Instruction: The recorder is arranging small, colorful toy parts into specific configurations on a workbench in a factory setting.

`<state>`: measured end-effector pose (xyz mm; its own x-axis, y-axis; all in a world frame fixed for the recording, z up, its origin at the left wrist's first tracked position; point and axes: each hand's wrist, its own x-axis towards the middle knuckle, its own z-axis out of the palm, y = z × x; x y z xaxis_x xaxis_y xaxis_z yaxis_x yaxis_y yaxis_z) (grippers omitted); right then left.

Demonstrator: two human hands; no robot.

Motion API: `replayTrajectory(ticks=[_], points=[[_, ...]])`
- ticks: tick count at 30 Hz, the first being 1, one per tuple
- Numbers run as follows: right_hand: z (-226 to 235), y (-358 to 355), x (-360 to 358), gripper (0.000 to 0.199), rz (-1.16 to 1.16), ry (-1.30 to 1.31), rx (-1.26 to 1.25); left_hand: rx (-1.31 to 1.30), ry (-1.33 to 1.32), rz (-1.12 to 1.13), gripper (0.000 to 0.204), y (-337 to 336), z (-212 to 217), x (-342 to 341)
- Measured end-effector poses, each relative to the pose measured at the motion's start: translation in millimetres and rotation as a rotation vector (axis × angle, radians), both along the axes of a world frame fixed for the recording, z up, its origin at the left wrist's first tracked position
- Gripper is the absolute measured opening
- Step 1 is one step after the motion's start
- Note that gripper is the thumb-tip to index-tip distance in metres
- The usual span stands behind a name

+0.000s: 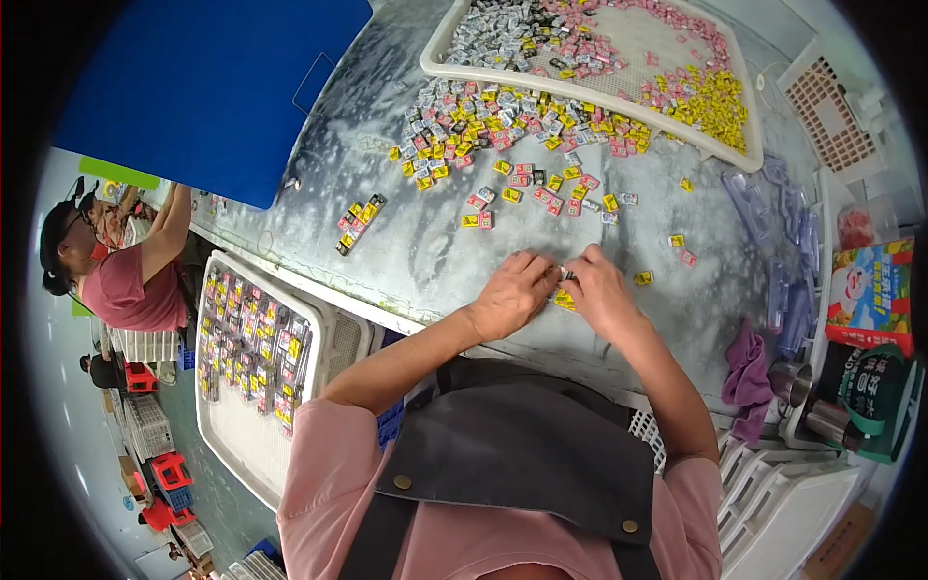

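My left hand (515,296) and my right hand (601,292) meet over the grey table top, fingers closed in a pinch. Between their fingertips is a short row of small wrapped pieces; a yellow piece (565,301) shows at its near end, and a dark-and-white piece farther up is partly covered by fingers. A finished-looking strip of such pieces (361,224), black, yellow and pink, lies to the left. Just beyond my hands are loose pink pieces (548,201) and yellow pieces (511,195). One yellow piece (644,277) lies right of my right hand.
A white tray (590,92) of sorted pieces stands at the back, with a mixed heap (454,126) before it. Clear plastic sleeves (773,222) and a purple cloth (747,372) lie right. A tray (242,440) of strips sits lower left. A co-worker (135,280) stands by a blue board (208,87).
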<state>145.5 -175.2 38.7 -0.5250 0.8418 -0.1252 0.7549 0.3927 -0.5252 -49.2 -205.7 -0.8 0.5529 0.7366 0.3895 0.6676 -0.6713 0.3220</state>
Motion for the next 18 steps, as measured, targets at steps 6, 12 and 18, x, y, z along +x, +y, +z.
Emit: replayTrajectory(ticks=[6,12,18], points=[[-18,-23,10,0.02,-0.054,0.256,0.14,0.024,-0.005,0.026,0.036,-14,1,5],[-34,-29,12,0.02,0.016,0.282,0.367,0.029,-0.022,0.043,0.037,-18,0,5],[-40,-40,7,0.016,-0.008,0.274,0.535,0.032,-0.04,0.065,0.041,-23,1,4]])
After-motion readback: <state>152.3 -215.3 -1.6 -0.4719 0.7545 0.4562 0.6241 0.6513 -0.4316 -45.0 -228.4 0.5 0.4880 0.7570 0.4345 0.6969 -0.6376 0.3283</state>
